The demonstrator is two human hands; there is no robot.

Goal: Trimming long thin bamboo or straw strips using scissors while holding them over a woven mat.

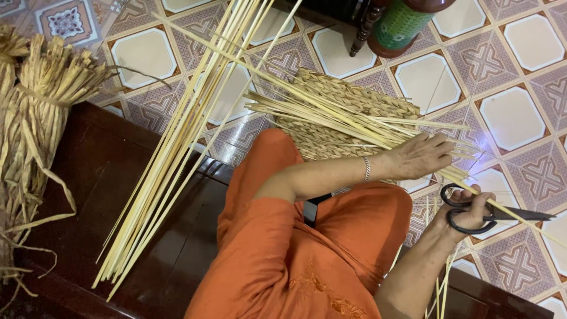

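My left hand (422, 156), a thin bracelet on its wrist, closes over a fan of pale flat reed strips (331, 115) sticking out of a braided straw woven piece (354, 97) that rests over my knee. My right hand (466, 215) grips black scissors (502, 214), blades pointing right and lying along one long strip just below the left hand. Orange clothing covers my lap and arms.
A long bundle of pale reed strips (177, 142) leans across a dark wooden bench (106, 171) onto the patterned tile floor (514, 112). A tied bundle of dried brown fibre (35, 118) lies at the left. A green container (401, 23) and a dark turned leg (361, 32) stand at the top.
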